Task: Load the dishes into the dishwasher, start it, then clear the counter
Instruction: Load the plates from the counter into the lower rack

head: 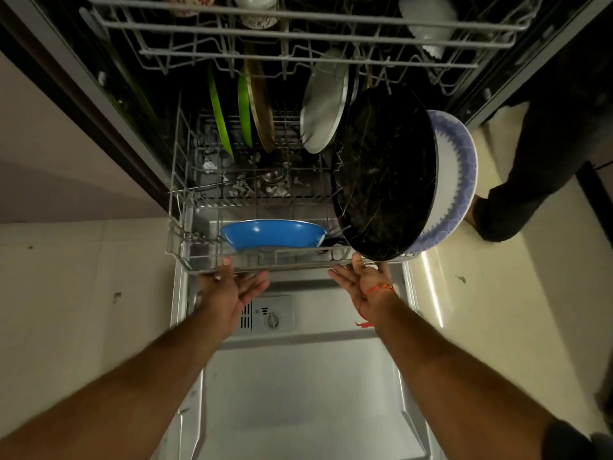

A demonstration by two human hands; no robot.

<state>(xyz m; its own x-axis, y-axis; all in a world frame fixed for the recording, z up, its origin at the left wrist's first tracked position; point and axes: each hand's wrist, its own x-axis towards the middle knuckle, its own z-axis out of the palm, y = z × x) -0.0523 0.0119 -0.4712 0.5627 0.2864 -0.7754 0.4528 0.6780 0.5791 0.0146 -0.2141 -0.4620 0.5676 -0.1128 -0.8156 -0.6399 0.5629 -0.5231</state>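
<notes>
1. The left hand (232, 287) is reaching to the front rail of the lower rack (205, 263) at lower centre of the frame, fingers straight and spread, fingertips touching the wire rail and gripping nothing.
2. The right hand (361, 280) is lying palm-up just right of it, fingers relaxed and apart, fingertips touching the rack's front edge under the black pan (381, 174); a red thread (374, 290) is circling its wrist.
3. The black pan is standing on edge at the right of the lower rack, tilting, with a white plate with a blue patterned rim (454, 177) leaning just behind it.
4. A blue pan (272, 234) is lying near the rack's front, left of the black pan.
5. Farther back, two green plates (219, 117), a brown-rimmed plate (262, 107) and a steel plate (323, 114) are standing upright between the tines.
6. The upper rack (298, 24) is stretching across the top of the frame, carrying cups and bowls.
7. The open dishwasher door (298, 376) is lying flat beneath the forearms, its detergent dispenser (272, 315) showing between the wrists.
8. Another person's dark-trousered leg (530, 161) is standing at the right edge.
</notes>
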